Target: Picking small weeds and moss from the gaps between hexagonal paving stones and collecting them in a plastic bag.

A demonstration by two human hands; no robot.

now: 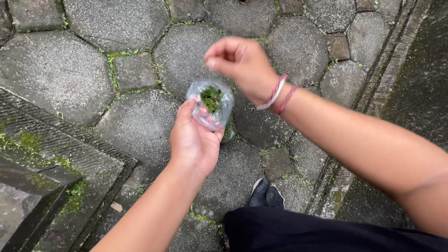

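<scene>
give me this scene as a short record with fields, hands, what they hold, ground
left hand: left hand grips a clear plastic bag from below, mouth open upward
bag contents: green moss-like bits
right hand: right hand above the bag, fingers pinched together, apart from it
wrist: red and white string bracelets
ground: grey hexagonal stone pavers with moss in the joints
below: dark shoe

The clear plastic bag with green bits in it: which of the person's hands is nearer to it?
Left. The left hand holds the clear plastic bag from below, fingers wrapped around it. The right hand is above it and slightly to the right, fingers pinched together, not touching the bag.
</scene>
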